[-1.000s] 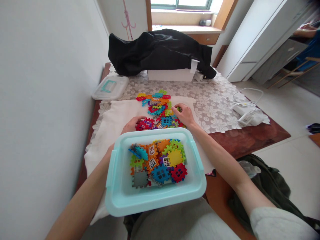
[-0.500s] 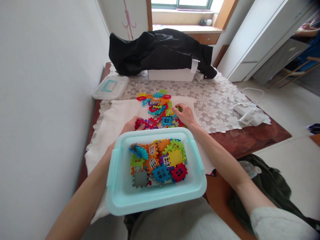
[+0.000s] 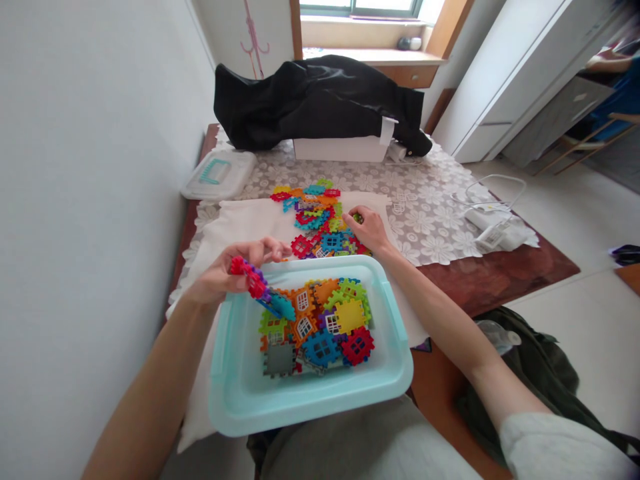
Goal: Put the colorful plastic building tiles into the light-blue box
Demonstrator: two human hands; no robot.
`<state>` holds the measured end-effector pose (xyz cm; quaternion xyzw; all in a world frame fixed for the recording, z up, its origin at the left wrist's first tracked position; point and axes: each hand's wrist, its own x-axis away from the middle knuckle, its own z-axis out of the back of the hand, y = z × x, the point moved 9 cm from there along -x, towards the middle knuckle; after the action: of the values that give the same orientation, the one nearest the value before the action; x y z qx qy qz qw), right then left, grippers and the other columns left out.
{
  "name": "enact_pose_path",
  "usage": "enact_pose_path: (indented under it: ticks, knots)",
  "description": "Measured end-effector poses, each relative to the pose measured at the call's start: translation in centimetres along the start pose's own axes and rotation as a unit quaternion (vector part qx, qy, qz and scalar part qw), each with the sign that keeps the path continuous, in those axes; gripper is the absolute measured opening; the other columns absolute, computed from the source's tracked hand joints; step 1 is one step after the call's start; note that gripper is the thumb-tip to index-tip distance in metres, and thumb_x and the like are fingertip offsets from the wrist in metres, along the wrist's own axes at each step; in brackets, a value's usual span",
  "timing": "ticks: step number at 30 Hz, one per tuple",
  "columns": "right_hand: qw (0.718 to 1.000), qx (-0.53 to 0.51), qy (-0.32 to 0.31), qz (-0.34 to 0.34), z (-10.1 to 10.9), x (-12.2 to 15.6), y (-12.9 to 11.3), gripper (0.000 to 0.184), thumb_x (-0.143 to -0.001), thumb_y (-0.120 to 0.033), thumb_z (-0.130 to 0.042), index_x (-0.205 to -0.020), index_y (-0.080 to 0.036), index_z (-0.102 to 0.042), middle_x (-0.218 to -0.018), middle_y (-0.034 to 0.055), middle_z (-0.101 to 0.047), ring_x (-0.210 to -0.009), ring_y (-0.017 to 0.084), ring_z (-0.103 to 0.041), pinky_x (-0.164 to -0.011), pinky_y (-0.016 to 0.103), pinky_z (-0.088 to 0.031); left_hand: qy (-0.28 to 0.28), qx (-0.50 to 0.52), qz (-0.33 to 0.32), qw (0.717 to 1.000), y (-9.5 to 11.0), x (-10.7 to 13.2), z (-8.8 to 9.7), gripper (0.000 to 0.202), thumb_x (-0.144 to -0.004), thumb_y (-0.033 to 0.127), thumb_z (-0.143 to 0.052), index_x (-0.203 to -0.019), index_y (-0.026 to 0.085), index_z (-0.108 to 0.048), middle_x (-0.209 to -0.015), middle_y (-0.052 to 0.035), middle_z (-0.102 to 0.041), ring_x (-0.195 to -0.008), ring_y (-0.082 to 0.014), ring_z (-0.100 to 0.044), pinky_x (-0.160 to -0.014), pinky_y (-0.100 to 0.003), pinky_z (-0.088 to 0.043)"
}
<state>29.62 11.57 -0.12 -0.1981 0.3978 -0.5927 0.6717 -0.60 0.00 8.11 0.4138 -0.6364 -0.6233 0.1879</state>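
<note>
My left hand (image 3: 235, 270) is closed on red and purple interlocking tiles (image 3: 251, 275), held over the left rear rim of the pale turquoise tub (image 3: 250, 407). Inside the tub lie several toothed plastic tiles, among them a yellow tile (image 3: 350, 316), a grey tile (image 3: 279, 360), a blue window tile (image 3: 323, 347) and a red window tile (image 3: 358, 345). Beyond the tub, my right hand (image 3: 369, 228) rests at the right side of a pile of colourful tiles (image 3: 315, 217). Its fingers are curled around a small yellow-green piece (image 3: 358, 218), mostly hidden.
A white cloth (image 3: 240, 223) lies under the pile, over a lace tablecloth (image 3: 425, 207). The tub's clear lid (image 3: 220, 175) is at the left by the wall. Black fabric (image 3: 320, 100) covers a white box behind. A white cable (image 3: 520, 190) lies at right.
My left hand has lifted the red and purple tiles from the pile and brought them back to the tub's left rear rim. My right hand has stayed by the pile.
</note>
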Motion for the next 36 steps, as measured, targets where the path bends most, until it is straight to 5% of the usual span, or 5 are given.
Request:
enact_pose_path:
  ticks: [8,17,23,29,36]
  knots:
    - [0.999,-0.020,0.045,0.011,1.1,-0.1,-0.4,0.037,-0.097,-0.060,-0.063,-0.084,-0.025,-0.063,-0.088,0.0060,-0.073,-0.083,0.024,-0.062,-0.082,0.039,-0.048,-0.083,-0.043,0.075,0.993,-0.5,0.2,-1.6,0.053,-0.090,0.072,-0.089,-0.096,0.021,-0.080,-0.149,-0.0197,-0.074,-0.150,-0.0483,-0.063,-0.125,-0.061,-0.053]
    - [0.996,-0.061,0.071,-0.010,1.8,-0.1,-0.2,0.053,-0.102,-0.075,-0.055,-0.078,-0.027,-0.053,-0.075,0.0012,-0.060,-0.077,0.022,-0.058,-0.078,0.037,-0.048,0.116,0.117,0.127,0.978,-4.8,-0.6,0.5,0.063,-0.102,0.081,-0.072,-0.107,0.019,-0.084,-0.132,-0.0139,-0.083,-0.127,-0.0365,-0.078,-0.110,-0.053,-0.066]
    - [0.978,-0.169,0.070,-0.100,2.0,-0.7,1.8,0.083,-0.097,-0.104,-0.025,-0.084,-0.028,-0.056,-0.081,0.0054,-0.065,-0.079,0.024,-0.066,-0.072,0.036,-0.054,0.273,-0.165,0.144,0.937,-8.2,0.2,4.5,0.064,-0.091,0.077,-0.087,-0.115,0.019,-0.079,-0.104,-0.0126,-0.085,-0.093,-0.0300,-0.082,-0.083,-0.042,-0.069]
    - [0.983,-0.168,0.005,-0.077,0.8,-0.3,0.1,0.086,-0.100,-0.102,-0.024,-0.101,-0.027,-0.068,-0.101,0.0096,-0.077,-0.093,0.025,-0.073,-0.081,0.036,-0.058,0.066,-0.445,0.086,0.889,-9.5,-1.7,3.4,0.073,-0.090,0.067,-0.082,-0.150,0.025,-0.078,-0.173,-0.0146,-0.061,-0.167,-0.0425,-0.048,-0.141,-0.059,-0.039]
    - [0.992,0.003,-0.106,0.074,-1.6,1.1,-3.7,0.050,-0.107,-0.067,-0.066,-0.136,-0.027,-0.077,-0.147,0.0123,-0.076,-0.140,0.033,-0.069,-0.124,0.049,-0.051,-0.036,-0.547,0.121,0.828,-10.9,-2.0,2.8,0.075,-0.104,0.051,-0.064,-0.175,0.028,-0.058,-0.189,-0.0092,-0.039,-0.176,-0.0401,-0.036,-0.146,-0.061,-0.026]
